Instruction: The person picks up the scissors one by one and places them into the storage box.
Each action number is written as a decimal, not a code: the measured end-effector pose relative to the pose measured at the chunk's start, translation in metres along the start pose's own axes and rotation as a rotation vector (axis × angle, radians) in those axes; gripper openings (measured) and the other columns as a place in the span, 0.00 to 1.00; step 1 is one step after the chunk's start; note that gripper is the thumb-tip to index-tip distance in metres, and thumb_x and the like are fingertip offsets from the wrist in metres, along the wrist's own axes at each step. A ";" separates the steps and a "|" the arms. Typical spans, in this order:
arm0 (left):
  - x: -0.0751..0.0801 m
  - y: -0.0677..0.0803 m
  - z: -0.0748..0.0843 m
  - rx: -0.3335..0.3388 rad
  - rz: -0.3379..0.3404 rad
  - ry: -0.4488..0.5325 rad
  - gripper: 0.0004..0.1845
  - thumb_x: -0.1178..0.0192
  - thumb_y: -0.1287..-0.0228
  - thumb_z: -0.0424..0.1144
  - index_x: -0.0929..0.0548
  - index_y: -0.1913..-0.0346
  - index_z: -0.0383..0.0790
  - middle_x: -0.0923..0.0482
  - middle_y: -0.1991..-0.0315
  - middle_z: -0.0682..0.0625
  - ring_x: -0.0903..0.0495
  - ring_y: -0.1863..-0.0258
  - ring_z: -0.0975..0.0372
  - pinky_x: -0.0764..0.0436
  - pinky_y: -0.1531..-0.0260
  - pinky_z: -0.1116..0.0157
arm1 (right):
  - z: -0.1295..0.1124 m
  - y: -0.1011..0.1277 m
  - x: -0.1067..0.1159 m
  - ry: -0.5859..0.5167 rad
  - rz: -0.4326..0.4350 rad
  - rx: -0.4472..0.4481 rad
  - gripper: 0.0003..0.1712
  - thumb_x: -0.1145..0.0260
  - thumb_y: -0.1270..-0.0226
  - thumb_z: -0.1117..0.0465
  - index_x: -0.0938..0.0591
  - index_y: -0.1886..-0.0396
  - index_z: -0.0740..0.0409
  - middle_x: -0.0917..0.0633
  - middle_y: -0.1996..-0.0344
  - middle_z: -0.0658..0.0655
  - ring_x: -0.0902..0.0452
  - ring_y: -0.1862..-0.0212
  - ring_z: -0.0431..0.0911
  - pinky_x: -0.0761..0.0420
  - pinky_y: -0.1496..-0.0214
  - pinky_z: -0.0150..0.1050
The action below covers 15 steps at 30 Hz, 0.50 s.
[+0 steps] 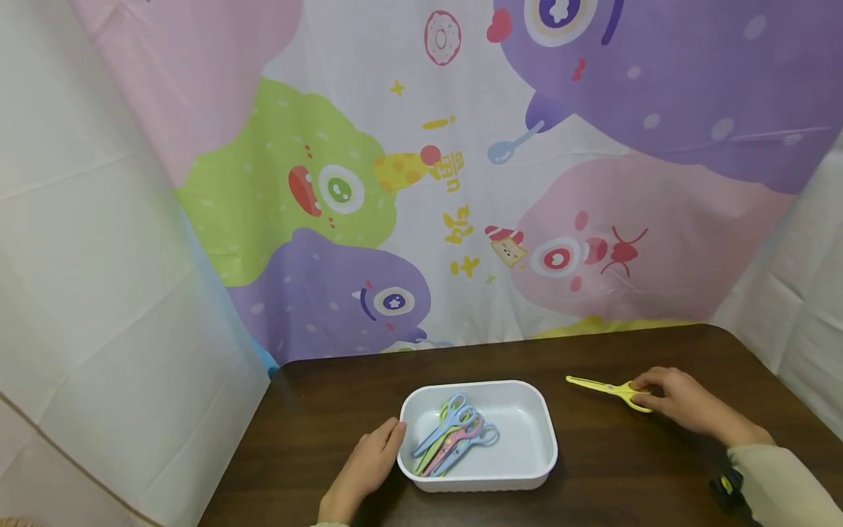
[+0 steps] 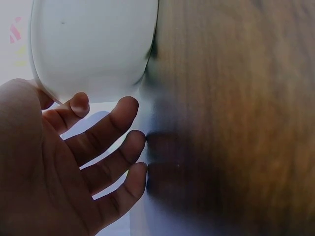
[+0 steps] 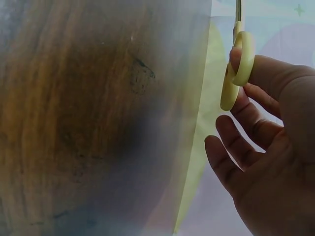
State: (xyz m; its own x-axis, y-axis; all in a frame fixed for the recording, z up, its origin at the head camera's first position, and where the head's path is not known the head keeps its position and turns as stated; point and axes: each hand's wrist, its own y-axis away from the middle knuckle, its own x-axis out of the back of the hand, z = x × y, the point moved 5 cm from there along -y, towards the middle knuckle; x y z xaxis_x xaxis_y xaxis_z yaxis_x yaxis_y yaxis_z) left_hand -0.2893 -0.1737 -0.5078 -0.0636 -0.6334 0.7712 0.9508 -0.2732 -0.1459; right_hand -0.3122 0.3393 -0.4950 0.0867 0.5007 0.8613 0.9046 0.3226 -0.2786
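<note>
Dark wood table (image 1: 658, 468) under me: my right hand (image 1: 681, 401) pinches the yellow scissors (image 1: 609, 389) by their handle loops, off to the right of the white tray (image 1: 536, 421). My left hand (image 1: 369, 465) rests loosely spread against its rim. I'd steady the tray and lift by both loops, blades pointing away.
</note>
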 end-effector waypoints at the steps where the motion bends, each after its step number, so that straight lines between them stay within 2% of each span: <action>1: 0.000 0.000 0.000 0.007 -0.004 -0.007 0.18 0.56 0.16 0.52 0.26 0.65 0.48 0.38 0.78 0.57 0.30 0.73 0.64 0.30 0.71 0.66 | 0.000 0.001 0.000 -0.003 0.001 -0.003 0.09 0.25 0.35 0.58 0.12 0.59 0.57 0.13 0.62 0.47 0.17 0.59 0.45 0.18 0.57 0.42; 15: -0.001 -0.001 0.000 0.029 -0.016 -0.020 0.19 0.57 0.17 0.54 0.26 0.64 0.48 0.38 0.78 0.56 0.30 0.72 0.63 0.31 0.70 0.65 | -0.006 0.004 0.003 -0.022 0.023 0.003 0.07 0.24 0.37 0.57 0.11 0.61 0.53 0.14 0.63 0.44 0.20 0.61 0.35 0.19 0.59 0.39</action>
State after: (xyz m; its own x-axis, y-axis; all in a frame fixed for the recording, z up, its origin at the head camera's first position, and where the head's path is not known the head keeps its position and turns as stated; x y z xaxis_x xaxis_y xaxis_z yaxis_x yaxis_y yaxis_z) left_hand -0.2901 -0.1732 -0.5088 -0.0734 -0.6140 0.7859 0.9581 -0.2621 -0.1153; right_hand -0.3055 0.3370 -0.4911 0.0976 0.5258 0.8450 0.9011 0.3138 -0.2993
